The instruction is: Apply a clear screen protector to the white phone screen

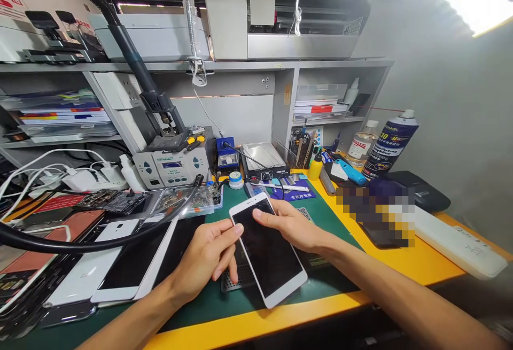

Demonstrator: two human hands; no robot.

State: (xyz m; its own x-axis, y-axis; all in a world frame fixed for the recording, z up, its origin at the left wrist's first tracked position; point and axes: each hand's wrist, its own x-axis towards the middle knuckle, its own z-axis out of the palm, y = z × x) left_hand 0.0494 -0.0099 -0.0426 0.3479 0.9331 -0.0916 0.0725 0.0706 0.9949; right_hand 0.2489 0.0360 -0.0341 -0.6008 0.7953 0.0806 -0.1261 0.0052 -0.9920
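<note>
A white-framed smartphone point(272, 259) with a dark screen is held up at a tilt over the green work mat point(336, 227). My right hand point(294, 225) grips its upper right side, thumb lying on the glass and the fingers hidden behind. At the phone's upper left edge, my left hand point(210, 248) pinches with thumb and index finger, while its other fingers curl loosely below. A perforated metal plate point(236, 280) lies on the mat, partly covered by the phone.
Several phones and phone parts point(132, 259) crowd the left side, under a black hose point(100, 246). Behind are a grey soldering station point(172, 165), a parts box point(188, 200) and a small white-lidded jar point(236, 180). A spray can point(390, 144) and a long white device point(449, 240) stand right.
</note>
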